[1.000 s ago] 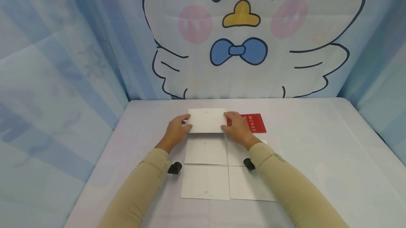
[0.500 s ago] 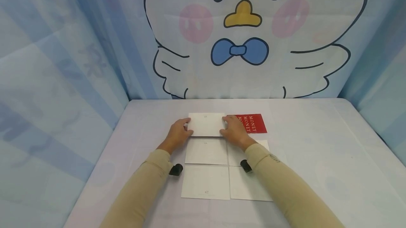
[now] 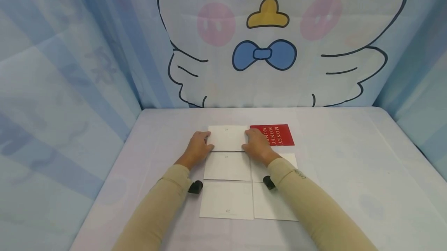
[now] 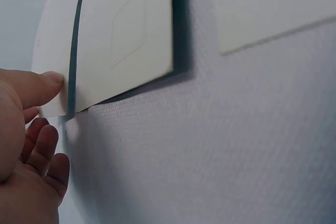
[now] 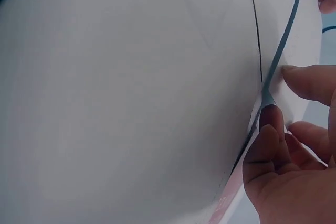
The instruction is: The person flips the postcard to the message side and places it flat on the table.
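Both hands hold a white rectangular card point(image 3: 227, 138) by its short sides, at the back of the card layout. My left hand point(image 3: 196, 150) pinches its left edge, with thumb on the near corner; in the left wrist view that thumb point(image 4: 47, 85) lies on the card face. At the right edge, my right hand point(image 3: 259, 146) grips the card with thumb and fingers. The near edge meets a second white card point(image 3: 227, 167), and a dark gap between them shows in the left wrist view. Beside the right hand lies a red card point(image 3: 282, 134) lettered MONEY, partly covered by that hand.
More white cards lie nearer: one front left point(image 3: 226, 199), one front right point(image 3: 274, 202), and another behind it point(image 3: 258, 169), partly under the right arm. The table point(image 3: 349, 173) has a pale cloth, and a printed curtain point(image 3: 216, 84) hangs at its back edge.
Both hands have brought the white card toward me and lower, closing the gap to the card in front of it. More of the red card's lettering shows.
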Motion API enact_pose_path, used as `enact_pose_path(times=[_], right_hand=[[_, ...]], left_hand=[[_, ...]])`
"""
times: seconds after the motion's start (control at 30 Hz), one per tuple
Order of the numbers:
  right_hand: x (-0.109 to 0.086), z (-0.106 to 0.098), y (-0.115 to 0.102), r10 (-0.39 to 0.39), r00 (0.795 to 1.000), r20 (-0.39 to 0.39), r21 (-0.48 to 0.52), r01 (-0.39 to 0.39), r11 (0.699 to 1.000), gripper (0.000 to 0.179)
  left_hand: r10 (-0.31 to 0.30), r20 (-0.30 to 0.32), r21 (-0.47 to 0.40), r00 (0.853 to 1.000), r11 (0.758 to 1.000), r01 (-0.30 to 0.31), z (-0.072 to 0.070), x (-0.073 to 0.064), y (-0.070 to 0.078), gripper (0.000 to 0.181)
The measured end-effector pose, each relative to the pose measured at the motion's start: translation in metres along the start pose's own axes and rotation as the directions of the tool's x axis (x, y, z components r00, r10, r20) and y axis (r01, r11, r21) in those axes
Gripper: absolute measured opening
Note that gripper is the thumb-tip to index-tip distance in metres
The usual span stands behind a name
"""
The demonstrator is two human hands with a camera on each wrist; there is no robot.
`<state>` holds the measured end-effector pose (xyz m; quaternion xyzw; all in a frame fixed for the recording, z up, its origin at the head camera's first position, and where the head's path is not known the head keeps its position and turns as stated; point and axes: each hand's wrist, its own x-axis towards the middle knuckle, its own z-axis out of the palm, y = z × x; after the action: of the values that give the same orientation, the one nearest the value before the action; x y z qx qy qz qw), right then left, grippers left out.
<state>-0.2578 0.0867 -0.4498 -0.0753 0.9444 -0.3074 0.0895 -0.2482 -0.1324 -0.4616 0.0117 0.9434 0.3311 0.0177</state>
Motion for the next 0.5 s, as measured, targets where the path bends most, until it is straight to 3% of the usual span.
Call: enact_pose_path(times=[0.5], right_hand=[[-0.0002,0.0039,-0.0013,-0.022,0.998,0.053,-0.067,0.026,0.997,0.059]], left_hand=[[-0.024,0.049,0.017,0.999,1.0,0.023,-0.0006,0.0006,-0.0035,0.055]])
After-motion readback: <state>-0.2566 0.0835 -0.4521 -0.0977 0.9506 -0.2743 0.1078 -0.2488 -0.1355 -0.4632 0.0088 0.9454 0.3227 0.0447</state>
